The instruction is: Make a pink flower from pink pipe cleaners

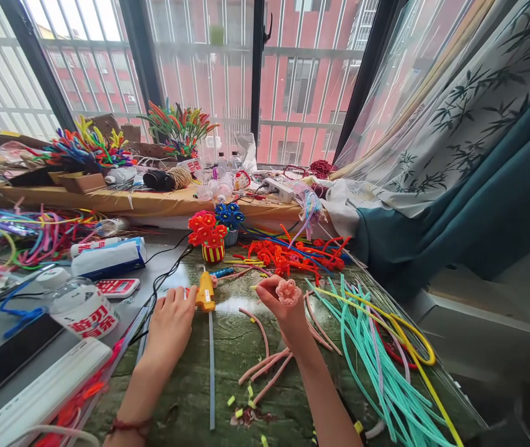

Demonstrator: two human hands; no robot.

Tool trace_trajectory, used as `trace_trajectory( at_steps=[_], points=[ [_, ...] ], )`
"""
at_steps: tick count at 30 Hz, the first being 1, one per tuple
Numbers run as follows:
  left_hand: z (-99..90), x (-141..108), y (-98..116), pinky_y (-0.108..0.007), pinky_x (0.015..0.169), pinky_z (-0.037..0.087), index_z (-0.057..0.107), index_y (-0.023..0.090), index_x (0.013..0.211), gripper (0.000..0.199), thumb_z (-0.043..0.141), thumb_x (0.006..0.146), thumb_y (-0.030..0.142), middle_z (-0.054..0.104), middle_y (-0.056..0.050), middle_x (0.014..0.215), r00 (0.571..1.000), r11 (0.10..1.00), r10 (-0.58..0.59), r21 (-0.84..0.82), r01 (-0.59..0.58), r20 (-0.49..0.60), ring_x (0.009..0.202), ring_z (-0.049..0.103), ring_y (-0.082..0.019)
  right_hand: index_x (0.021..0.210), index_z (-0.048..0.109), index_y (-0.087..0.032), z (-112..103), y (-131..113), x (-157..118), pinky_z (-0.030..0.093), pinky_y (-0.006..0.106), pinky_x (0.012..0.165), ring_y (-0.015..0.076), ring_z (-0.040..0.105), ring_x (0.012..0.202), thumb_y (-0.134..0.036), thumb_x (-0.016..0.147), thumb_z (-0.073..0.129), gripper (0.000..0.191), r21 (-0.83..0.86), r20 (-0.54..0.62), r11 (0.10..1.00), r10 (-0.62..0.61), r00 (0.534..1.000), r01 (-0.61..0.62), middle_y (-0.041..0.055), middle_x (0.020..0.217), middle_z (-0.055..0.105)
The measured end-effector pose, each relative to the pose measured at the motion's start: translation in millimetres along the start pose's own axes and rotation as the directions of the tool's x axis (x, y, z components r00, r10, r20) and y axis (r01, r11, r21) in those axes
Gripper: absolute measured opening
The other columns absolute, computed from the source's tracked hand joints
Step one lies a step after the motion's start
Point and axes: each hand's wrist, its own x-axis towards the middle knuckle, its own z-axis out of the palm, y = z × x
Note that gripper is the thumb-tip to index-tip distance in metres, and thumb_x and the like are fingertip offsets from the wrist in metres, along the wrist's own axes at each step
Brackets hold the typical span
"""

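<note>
Pink pipe-cleaner flower (288, 292), small and tightly curled, at the centre of the frame and a little to the right, its ruffled petals turned toward the viewer. The person's right hand (290, 320), its arm rising from the lower right, has its fingers bent around the flower; thumb and forefinger come together toward the left, with a small yellow bit (254, 287) at their tips.

Left of centre, the left hand (170, 320) grips the handle of a yellow hot-glue gun (206, 293). The nozzle points toward the top of the frame, and a long pale glue stick (211, 372) trails from the back toward the bottom edge. Whether the trigger is pressed cannot be told.

The step in hand appears to be gluing the small yellow bit and the flower together. The nozzle stands apart from both, so the next move seems to call for bringing glue and piece together with a steady pinch, fingertips clear of the hot tip.

Pink pipe-cleaner lengths (269, 366) and cut yellow snippets (239, 412) lie at lower centre; turquoise pipe cleaners (377, 354) spread across the lower right. Above centre stands a striped pot (213, 252) of red flowers (208, 228).
</note>
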Motion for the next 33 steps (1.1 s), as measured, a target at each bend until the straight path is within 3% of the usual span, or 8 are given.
trace_trajectory(
  at_steps=[6, 9, 11, 13, 17, 27, 30, 33],
  points=[
    [-8.7, 0.9, 4.4, -0.042, 0.083, 0.042, 0.057, 0.009, 0.123, 0.053, 0.042, 0.075, -0.008, 0.063, -0.018, 0.109, 1.0, 1.0, -0.006, -0.025, 0.006, -0.007, 0.1, 0.058, -0.032, 0.079, 0.067, -0.017, 0.4, -4.2, -0.9, 0.04, 0.027, 0.06, 0.0134, 0.051, 0.063, -0.029, 0.08, 0.067, 0.012, -0.02, 0.027, 1.0, -0.001, 1.0, 0.001, 0.0, 0.071, 0.058],
    [-29.4, 4.5, 16.8, -0.045, 0.086, 0.042, 0.058, 0.014, 0.121, 0.039, 0.045, 0.086, 0.005, 0.063, -0.015, 0.116, 0.98, 0.971, -0.025, -0.237, -0.022, -0.196, 0.104, 0.057, -0.032, 0.077, 0.067, -0.017, 0.2, -5.3, -0.3, 0.04, 0.027, 0.061, 0.0136, 0.052, 0.062, -0.028, 0.08, 0.067, 0.011, -0.075, 0.026, 0.996, -0.034, 0.999, 0.036, 0.0, 0.07, 0.06],
    [-43.4, 8.1, 27.4, -0.039, 0.082, 0.045, 0.061, 0.018, 0.112, 0.024, 0.047, 0.092, 0.021, 0.067, -0.009, 0.107, 0.949, 0.827, -0.002, -0.535, -0.175, -0.314, 0.095, 0.061, -0.026, 0.077, 0.067, -0.017, -0.3, -4.4, 0.5, 0.041, 0.027, 0.063, 0.0142, 0.055, 0.065, -0.027, 0.08, 0.066, 0.01, -0.118, 0.03, 0.991, -0.056, 0.998, 0.059, 0.0009, 0.072, 0.062],
    [-52.1, 10.8, 37.9, -0.03, 0.072, 0.048, 0.063, 0.019, 0.1, 0.02, 0.047, 0.093, 0.03, 0.069, -0.004, 0.093, 0.931, 0.595, -0.012, -0.751, -0.286, -0.365, 0.079, 0.063, -0.019, 0.077, 0.067, -0.017, -1.2, -2.5, 1.5, 0.043, 0.028, 0.065, 0.0149, 0.056, 0.068, -0.028, 0.08, 0.066, 0.011, -0.152, 0.035, 0.986, -0.071, 0.997, 0.076, 0.0019, 0.075, 0.064],
    [-50.8, 11.8, 51.7, -0.025, 0.063, 0.045, 0.064, 0.02, 0.086, 0.016, 0.052, 0.09, 0.03, 0.068, 0.001, 0.078, 0.911, 0.412, -0.087, -0.847, -0.337, -0.404, 0.066, 0.059, -0.013, 0.077, 0.067, -0.019, -2.1, 1.1, 3.4, 0.044, 0.029, 0.067, 0.0158, 0.058, 0.07, -0.03, 0.08, 0.066, 0.012, -0.192, 0.057, 0.976, -0.093, 0.994, 0.103, 0.0024, 0.075, 0.065],
    [-37.9, 5.2, 62.5, -0.023, 0.059, 0.044, 0.065, 0.018, 0.08, 0.018, 0.059, 0.085, 0.035, 0.067, 0.001, 0.072, 0.968, 0.186, -0.178, -0.972, -0.144, -0.178, 0.064, 0.059, -0.013, 0.074, 0.068, -0.02, -1.5, 4.5, 4.2, 0.043, 0.029, 0.067, 0.0163, 0.057, 0.07, -0.027, 0.078, 0.067, 0.008, -0.231, 0.122, 0.968, -0.076, 0.99, 0.103, 0.0014, 0.073, 0.064],
    [-37.0, 2.3, 66.1, -0.024, 0.06, 0.046, 0.065, 0.018, 0.08, 0.021, 0.06, 0.083, 0.038, 0.068, -0.001, 0.074, 0.977, 0.089, -0.2, -0.995, -0.051, -0.068, 0.067, 0.061, -0.015, 0.073, 0.067, -0.02, -1.1, 5.0, 3.3, 0.043, 0.029, 0.066, 0.0161, 0.056, 0.068, -0.028, 0.078, 0.067, 0.009, -0.211, 0.125, 0.976, -0.027, 0.992, 0.053, 0.0012, 0.072, 0.062],
    [-35.3, 0.9, 65.6, -0.025, 0.06, 0.047, 0.065, 0.017, 0.079, 0.024, 0.062, 0.08, 0.041, 0.068, -0.002, 0.072, 0.969, 0.084, -0.248, -0.996, 0.027, 0.005, 0.066, 0.061, -0.016, 0.085, 0.066, -0.019, -0.8, 8.4, 3.1, 0.042, 0.028, 0.063, 0.0151, 0.053, 0.065, -0.034, 0.082, 0.064, 0.016, -0.156, 0.101, 0.986, 0.069, 0.992, -0.053, 0.0004, 0.074, 0.059]
  ],
)
